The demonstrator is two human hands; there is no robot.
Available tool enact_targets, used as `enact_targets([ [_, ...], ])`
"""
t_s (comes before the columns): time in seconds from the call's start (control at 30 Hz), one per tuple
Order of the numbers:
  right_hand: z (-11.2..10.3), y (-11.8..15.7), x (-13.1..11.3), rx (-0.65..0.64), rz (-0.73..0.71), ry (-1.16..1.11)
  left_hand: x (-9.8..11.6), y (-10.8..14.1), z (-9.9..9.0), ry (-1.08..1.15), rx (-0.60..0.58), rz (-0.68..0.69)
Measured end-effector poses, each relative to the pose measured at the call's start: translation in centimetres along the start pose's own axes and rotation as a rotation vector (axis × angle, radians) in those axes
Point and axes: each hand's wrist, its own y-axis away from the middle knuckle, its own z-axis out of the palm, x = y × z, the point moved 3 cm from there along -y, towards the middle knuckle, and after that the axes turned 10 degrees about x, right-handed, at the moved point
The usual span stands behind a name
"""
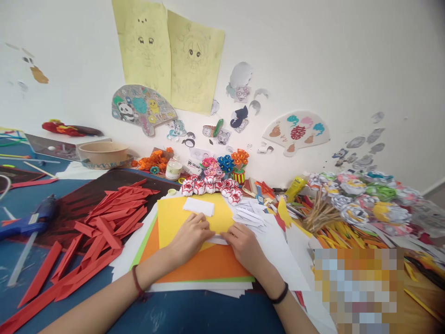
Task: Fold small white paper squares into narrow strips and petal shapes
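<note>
Both my hands meet over a stack of coloured paper, holding a narrow strip of white paper (218,240) between them. My left hand (190,235) is closed with its fingertips on the strip's left end. At the other end, the fingers of my right hand (243,243) pinch the strip. Beneath them lies a yellow sheet (174,222) on an orange sheet (205,264). A small stack of white paper pieces (198,206) rests just beyond my left hand. Many thin white folded strips (248,215) are heaped beyond my right hand.
Red folded paper strips (107,222) pile up on the left, near a blue glue gun (34,218). Red-and-white paper flowers (208,185) line the back. Paper flowers on sticks (358,197) and yellow strips (342,234) crowd the right. A beige bowl (103,153) stands back left.
</note>
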Motion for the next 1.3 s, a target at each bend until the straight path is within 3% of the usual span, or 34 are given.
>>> enact_targets([
  [0.47, 0.4, -0.3, -0.8, 0.100, 0.136, -0.112, 0.3, -0.1, -0.2, -0.117, -0.054, 0.087],
  [0.87, 0.7, -0.1, -1.3, 0.056, -0.062, 0.136, 0.7, 0.1, -0.3, -0.298, -0.097, 0.262],
  [1.3, 0.8, -0.2, -1.2, 0.058, -0.024, 0.107, 1.0, 0.0, -0.6, -0.251, -0.097, 0.222],
])
